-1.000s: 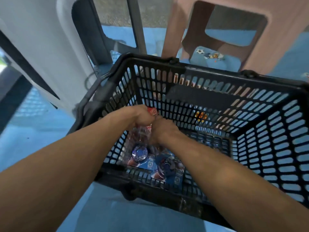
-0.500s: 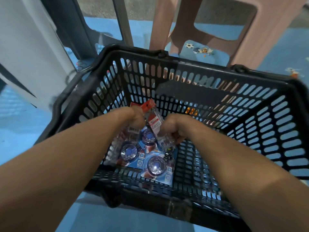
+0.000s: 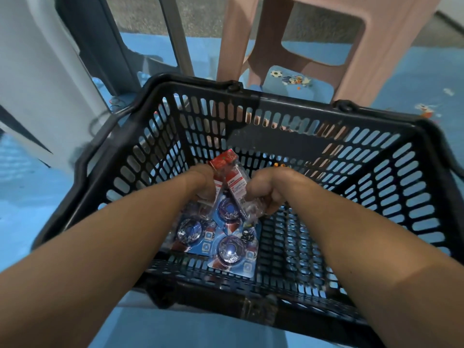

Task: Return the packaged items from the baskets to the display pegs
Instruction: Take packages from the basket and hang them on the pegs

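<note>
Mid-pickup, by judgement: lifting packaged items out of the black basket (image 3: 276, 143), well short of any hanging. No display pegs in view.

At far left, outside the basket, a pale grey panel (image 3: 37, 79) standing on the blue floor (image 3: 25, 209).

Next along, the left grip (image 3: 204, 183), curled closed around the edge of a tilted blister pack (image 3: 227, 209): blue card, round dark disc under a clear bubble, red header (image 3: 223, 160) poking up past the knuckles. Held clear of the basket floor, leaning toward the far wall.

Just right of that, the right grip (image 3: 263, 190), likewise curled closed, pinching the crinkled clear plastic of what looks like a second pack (image 3: 234, 182), white-and-red label facing up, touching the first. Hard to tell for certain whether two packs pressed together or one shared between both grips; two seems likelier.

Below and between the forearms, flat on the basket floor: a left loose pack (image 3: 189, 231) and, just beside it toward the near wall, a right loose pack (image 3: 229, 249), edges overlapping. Same blue cards and discs.

Beyond the far rim, to the right, a pink plastic stool (image 3: 351, 59).

Called for next, as a guess: raising the held packs straight up over the rim without snagging the mesh, keeping the header ends free, then turning to find the pegs. Leaves the two loose packs for a later reach.
</note>
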